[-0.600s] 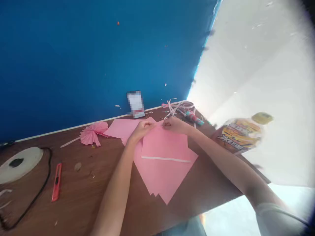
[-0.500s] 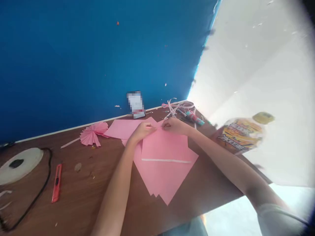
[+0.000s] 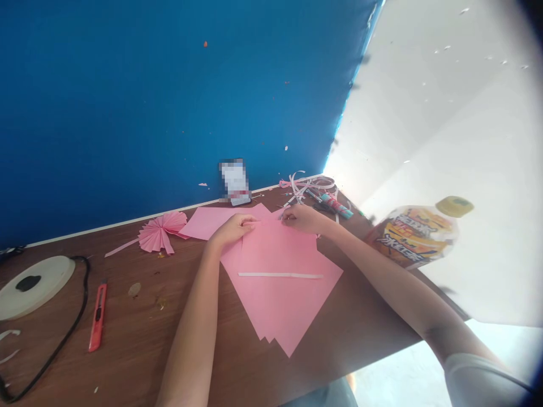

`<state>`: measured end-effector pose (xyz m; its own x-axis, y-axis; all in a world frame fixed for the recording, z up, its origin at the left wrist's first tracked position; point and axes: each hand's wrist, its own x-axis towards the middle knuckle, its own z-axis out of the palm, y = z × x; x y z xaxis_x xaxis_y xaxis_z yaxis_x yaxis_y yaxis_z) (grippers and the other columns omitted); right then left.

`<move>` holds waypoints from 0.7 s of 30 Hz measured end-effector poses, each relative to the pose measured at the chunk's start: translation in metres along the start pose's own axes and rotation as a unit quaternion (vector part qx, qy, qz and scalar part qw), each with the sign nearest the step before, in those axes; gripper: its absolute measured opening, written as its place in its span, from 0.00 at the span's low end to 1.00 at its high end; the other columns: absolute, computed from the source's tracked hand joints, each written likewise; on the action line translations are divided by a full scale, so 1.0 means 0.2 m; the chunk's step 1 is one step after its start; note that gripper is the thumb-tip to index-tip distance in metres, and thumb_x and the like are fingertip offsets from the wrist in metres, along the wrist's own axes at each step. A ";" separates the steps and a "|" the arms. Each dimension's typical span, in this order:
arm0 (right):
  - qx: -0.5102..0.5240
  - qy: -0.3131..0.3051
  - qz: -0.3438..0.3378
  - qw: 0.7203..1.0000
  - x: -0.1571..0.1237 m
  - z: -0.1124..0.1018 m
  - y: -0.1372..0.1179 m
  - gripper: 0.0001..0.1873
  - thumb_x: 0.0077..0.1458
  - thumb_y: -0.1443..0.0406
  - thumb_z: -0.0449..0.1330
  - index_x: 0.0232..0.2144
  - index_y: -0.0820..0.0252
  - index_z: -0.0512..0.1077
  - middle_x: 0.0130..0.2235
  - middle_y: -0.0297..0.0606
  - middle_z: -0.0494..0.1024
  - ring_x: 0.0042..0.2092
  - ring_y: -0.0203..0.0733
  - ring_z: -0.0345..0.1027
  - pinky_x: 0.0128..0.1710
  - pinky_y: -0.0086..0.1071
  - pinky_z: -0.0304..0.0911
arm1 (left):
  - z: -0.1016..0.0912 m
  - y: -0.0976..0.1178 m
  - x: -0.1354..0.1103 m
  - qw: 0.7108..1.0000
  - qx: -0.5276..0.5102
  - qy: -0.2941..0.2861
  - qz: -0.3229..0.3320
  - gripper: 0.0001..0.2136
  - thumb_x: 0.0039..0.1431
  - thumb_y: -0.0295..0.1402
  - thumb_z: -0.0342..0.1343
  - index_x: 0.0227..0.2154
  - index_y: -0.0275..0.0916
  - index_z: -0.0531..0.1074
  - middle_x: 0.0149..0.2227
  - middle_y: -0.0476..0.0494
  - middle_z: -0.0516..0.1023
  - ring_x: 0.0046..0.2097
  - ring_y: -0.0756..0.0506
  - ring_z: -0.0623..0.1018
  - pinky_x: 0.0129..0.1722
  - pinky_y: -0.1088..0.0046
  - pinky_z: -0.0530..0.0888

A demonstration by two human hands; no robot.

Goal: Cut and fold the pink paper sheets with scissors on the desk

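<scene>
A pink paper sheet (image 3: 278, 251) with a white strip (image 3: 280, 276) along its near edge lies over other pink sheets (image 3: 292, 316) on the brown table. At its far left corner, my left hand (image 3: 233, 229) is closed with the paper's edge between thumb and fingers. My right hand (image 3: 301, 219) has its fingers curled in a pinch on the far edge, towards the right. The fingertips of both hands partly cover that edge. Another pink sheet (image 3: 201, 220) extends left from beneath the left hand.
Left lie a pleated pink paper fan (image 3: 156, 232), a red box cutter (image 3: 98, 317) and a white disc (image 3: 51, 282) with a black cord. A phone (image 3: 236, 181) leans on the blue wall. Paper strips (image 3: 303, 183) are heaped behind the right hand; a bottle (image 3: 411, 234) stands right.
My left hand has slid left along the far edge, away from the right hand. The sheet with the white strip has shifted slightly left. My right hand stays nearly in place.
</scene>
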<state>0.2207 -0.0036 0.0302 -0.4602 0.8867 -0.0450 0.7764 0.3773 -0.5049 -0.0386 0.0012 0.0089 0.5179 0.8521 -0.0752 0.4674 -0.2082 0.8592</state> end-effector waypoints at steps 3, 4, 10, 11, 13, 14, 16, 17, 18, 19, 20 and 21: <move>-0.017 0.010 -0.015 1.000 0.00 0.01 0.00 0.10 0.54 0.63 0.54 0.31 0.60 0.75 0.34 0.39 0.76 0.32 0.36 0.65 0.29 0.28 0.51 | 0.00 0.04 0.01 0.999 0.051 -0.002 0.007 0.19 0.52 0.36 0.56 0.48 0.41 0.72 0.52 0.43 0.73 0.51 0.43 0.72 0.50 0.69 0.66; -0.017 0.012 -0.023 1.000 0.00 0.01 -0.01 0.10 0.54 0.63 0.54 0.31 0.60 0.75 0.34 0.38 0.76 0.31 0.36 0.64 0.29 0.28 0.50 | 0.00 0.05 0.01 0.998 0.062 -0.003 0.010 0.19 0.51 0.37 0.57 0.48 0.41 0.72 0.51 0.43 0.73 0.50 0.44 0.73 0.50 0.69 0.67; 0.012 0.025 -0.064 0.998 -0.01 0.03 -0.03 0.10 0.54 0.64 0.54 0.31 0.60 0.76 0.31 0.36 0.75 0.30 0.34 0.62 0.30 0.27 0.50 | 0.10 0.13 0.06 0.986 0.166 -0.009 0.026 0.15 0.53 0.40 0.55 0.43 0.41 0.74 0.43 0.43 0.76 0.42 0.44 0.73 0.41 0.70 0.66; 0.013 0.028 -0.070 0.997 -0.01 0.03 -0.03 0.10 0.54 0.65 0.54 0.31 0.60 0.76 0.30 0.36 0.75 0.30 0.34 0.62 0.30 0.27 0.50 | 0.12 0.14 0.06 0.982 0.185 -0.010 0.029 0.14 0.54 0.40 0.54 0.40 0.41 0.74 0.40 0.44 0.76 0.40 0.44 0.73 0.38 0.71 0.65; 0.008 0.031 -0.080 0.996 0.00 0.04 -0.03 0.10 0.54 0.65 0.54 0.31 0.60 0.76 0.30 0.35 0.75 0.30 0.34 0.62 0.30 0.27 0.50 | 0.14 0.14 0.06 0.976 0.214 -0.018 0.034 0.12 0.57 0.41 0.51 0.31 0.39 0.73 0.32 0.45 0.74 0.33 0.46 0.70 0.32 0.72 0.62; 0.003 0.032 -0.084 0.996 0.00 0.04 -0.03 0.10 0.54 0.65 0.54 0.31 0.59 0.76 0.29 0.35 0.75 0.29 0.34 0.62 0.30 0.27 0.50 | 0.15 0.14 0.06 0.974 0.221 -0.023 0.035 0.13 0.57 0.42 0.49 0.27 0.38 0.70 0.28 0.46 0.71 0.30 0.47 0.68 0.30 0.72 0.59; -0.007 0.031 -0.085 0.996 0.00 0.04 -0.03 0.11 0.55 0.64 0.54 0.31 0.59 0.76 0.29 0.35 0.75 0.29 0.34 0.62 0.29 0.28 0.50 | 0.15 0.14 0.06 0.975 0.217 -0.030 0.038 0.15 0.58 0.42 0.47 0.22 0.37 0.65 0.23 0.48 0.65 0.26 0.49 0.63 0.27 0.72 0.56; -0.011 0.032 -0.081 0.996 0.00 0.04 -0.03 0.11 0.55 0.64 0.54 0.31 0.59 0.76 0.29 0.36 0.75 0.29 0.34 0.62 0.29 0.28 0.50 | 0.14 0.13 0.06 0.977 0.208 -0.028 0.038 0.16 0.58 0.42 0.47 0.21 0.37 0.63 0.22 0.49 0.63 0.26 0.50 0.62 0.26 0.73 0.55; -0.016 0.034 -0.074 0.997 0.00 0.04 -0.03 0.11 0.55 0.63 0.53 0.31 0.59 0.76 0.30 0.36 0.75 0.30 0.35 0.63 0.30 0.28 0.50 | 0.14 0.13 0.06 0.979 0.200 -0.024 0.035 0.16 0.58 0.42 0.48 0.21 0.37 0.61 0.22 0.49 0.62 0.26 0.50 0.61 0.26 0.73 0.54; -0.024 0.038 -0.065 0.997 0.00 0.04 -0.03 0.11 0.56 0.63 0.53 0.32 0.59 0.76 0.31 0.37 0.76 0.31 0.35 0.64 0.30 0.28 0.51 | 0.13 0.12 0.06 0.980 0.195 -0.019 0.029 0.16 0.58 0.42 0.48 0.20 0.37 0.60 0.22 0.50 0.61 0.25 0.51 0.60 0.26 0.73 0.53; -0.031 0.040 -0.058 0.997 0.00 0.04 -0.03 0.11 0.56 0.63 0.53 0.33 0.59 0.76 0.32 0.37 0.77 0.32 0.36 0.65 0.30 0.28 0.51 | 0.12 0.12 0.06 0.981 0.191 -0.015 0.020 0.17 0.57 0.43 0.48 0.20 0.37 0.59 0.22 0.50 0.60 0.25 0.51 0.59 0.26 0.73 0.53; -0.036 0.042 -0.052 0.997 0.00 0.04 -0.03 0.12 0.56 0.64 0.53 0.34 0.58 0.76 0.34 0.38 0.77 0.33 0.37 0.67 0.31 0.28 0.52 | 0.11 0.12 0.06 0.982 0.189 -0.011 0.010 0.17 0.57 0.43 0.48 0.20 0.37 0.58 0.21 0.50 0.59 0.25 0.51 0.59 0.25 0.73 0.53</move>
<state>0.2125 -0.0075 0.0262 -0.5046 0.8598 0.0788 0.7566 0.4843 -0.4393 -0.0056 -0.0052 0.0165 0.5431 0.8363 -0.0746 0.6872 -0.3917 0.6118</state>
